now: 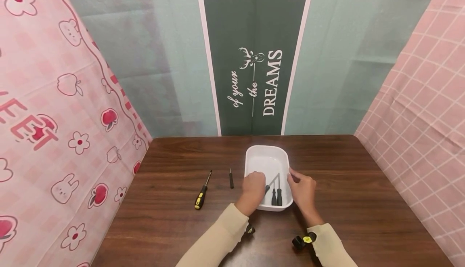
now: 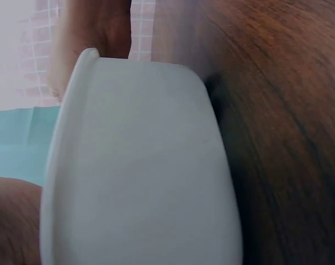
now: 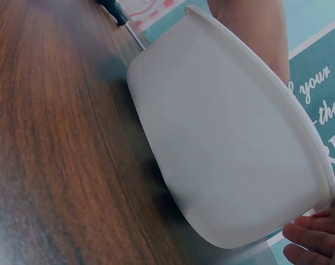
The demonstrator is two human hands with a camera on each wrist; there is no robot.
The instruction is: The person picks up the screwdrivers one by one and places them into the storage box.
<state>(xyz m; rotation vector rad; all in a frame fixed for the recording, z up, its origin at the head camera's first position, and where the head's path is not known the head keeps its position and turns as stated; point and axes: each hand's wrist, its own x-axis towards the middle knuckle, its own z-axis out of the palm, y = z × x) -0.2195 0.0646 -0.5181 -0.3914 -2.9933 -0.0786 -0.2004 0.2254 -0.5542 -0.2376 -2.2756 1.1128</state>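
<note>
A white rectangular tray (image 1: 267, 208) stands on the table with several small dark-handled screwdrivers (image 1: 279, 196) in it. My left hand (image 1: 254, 186) reaches over the tray's left rim, fingers curled down inside. It grips a small screwdriver (image 1: 267, 188) by the handle, whose shaft slants up to the right; the fingertips are hidden. My right hand (image 1: 303, 188) pinches the right rim between thumb and fingers. In the right wrist view, fingers of the right hand (image 3: 313, 237) show at the rim's corner. The left wrist view is mostly the tray's outer wall (image 2: 145, 160).
Left of the tray, a black-and-yellow screwdriver (image 1: 202, 194) and a small black screwdriver (image 1: 231, 179) lie on the brown wooden table (image 1: 170, 178). A teal and dark green curtain (image 1: 152, 57) hangs behind; pink cloths flank both sides.
</note>
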